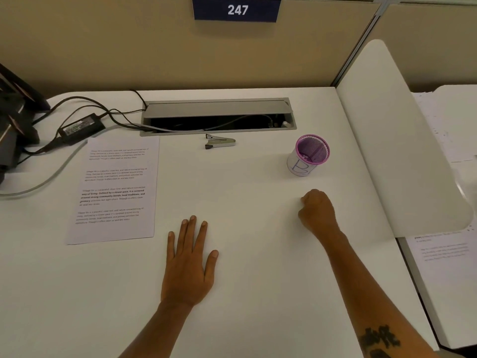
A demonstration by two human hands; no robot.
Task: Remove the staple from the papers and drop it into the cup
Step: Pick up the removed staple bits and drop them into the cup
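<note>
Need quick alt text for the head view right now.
Both hands rest empty on the white desk: left hand flat, right hand fisted below the purple mesh cup. Papers lie far left; a metal staple remover sits untouched between.

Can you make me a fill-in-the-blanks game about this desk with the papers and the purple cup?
1. The sign on the wall shows the number ____.
2. The left hand lies ____ on the desk, fingers spread.
3. The right hand is curled into a ____.
4. The staple remover lies between the papers and the ____.

Missing words: 247; flat; fist; cup
</note>
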